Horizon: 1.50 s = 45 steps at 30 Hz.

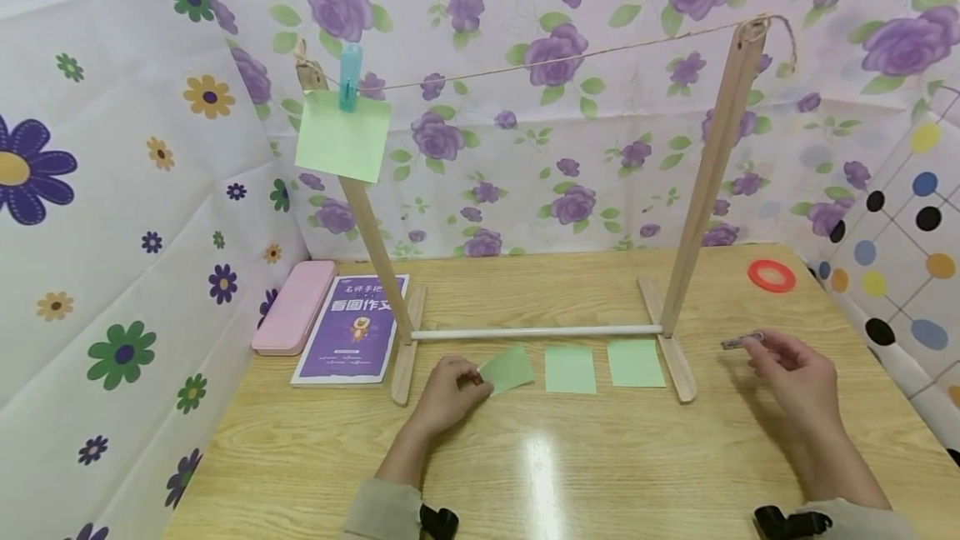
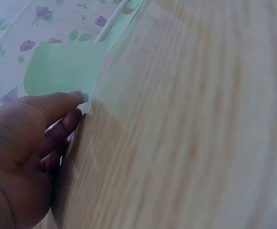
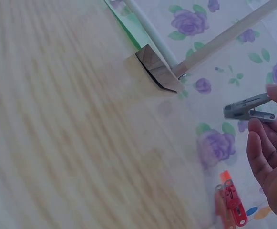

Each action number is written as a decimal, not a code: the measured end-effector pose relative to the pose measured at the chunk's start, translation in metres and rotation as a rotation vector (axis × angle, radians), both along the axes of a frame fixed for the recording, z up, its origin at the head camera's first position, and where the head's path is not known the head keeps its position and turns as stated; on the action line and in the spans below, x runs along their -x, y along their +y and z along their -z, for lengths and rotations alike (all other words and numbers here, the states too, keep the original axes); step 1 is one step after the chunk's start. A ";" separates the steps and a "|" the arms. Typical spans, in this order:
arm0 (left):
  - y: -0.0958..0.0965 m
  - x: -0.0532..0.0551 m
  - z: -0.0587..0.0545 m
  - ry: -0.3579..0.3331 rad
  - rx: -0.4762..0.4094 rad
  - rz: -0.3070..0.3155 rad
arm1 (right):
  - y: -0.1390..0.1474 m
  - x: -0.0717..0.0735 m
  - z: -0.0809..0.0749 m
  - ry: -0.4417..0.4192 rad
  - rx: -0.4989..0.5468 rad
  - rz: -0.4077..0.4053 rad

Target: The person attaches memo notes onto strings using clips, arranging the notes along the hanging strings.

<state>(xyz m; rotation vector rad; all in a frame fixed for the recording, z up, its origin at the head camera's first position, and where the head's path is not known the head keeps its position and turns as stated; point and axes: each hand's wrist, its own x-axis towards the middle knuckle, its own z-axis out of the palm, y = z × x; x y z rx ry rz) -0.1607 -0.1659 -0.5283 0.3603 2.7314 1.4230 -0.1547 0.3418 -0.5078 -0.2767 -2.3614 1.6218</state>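
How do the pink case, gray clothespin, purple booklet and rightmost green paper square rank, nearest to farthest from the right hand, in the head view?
1. Gray clothespin: pinched in the right hand.
2. Rightmost green paper square: left of that hand.
3. Purple booklet: farther left.
4. Pink case: left of the booklet.

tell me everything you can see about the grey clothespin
The grey clothespin looks like plastic, with two arms, one visibly slotted. Its biting end looks closed and points toward the wooden stand; its handles spread apart. The right grip pinches it by the handle end, seemingly above the table.
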 end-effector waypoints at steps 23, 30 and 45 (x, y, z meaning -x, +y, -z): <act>0.015 -0.004 -0.029 -0.179 -0.485 -0.166 | -0.022 0.010 -0.035 0.261 -0.056 -0.042; 0.021 -0.002 -0.047 -0.151 -0.561 -0.224 | -0.032 0.007 -0.055 0.334 0.094 -0.200; 0.033 0.006 -0.076 -0.090 -0.723 -0.274 | -0.065 0.013 -0.091 0.439 0.019 -0.285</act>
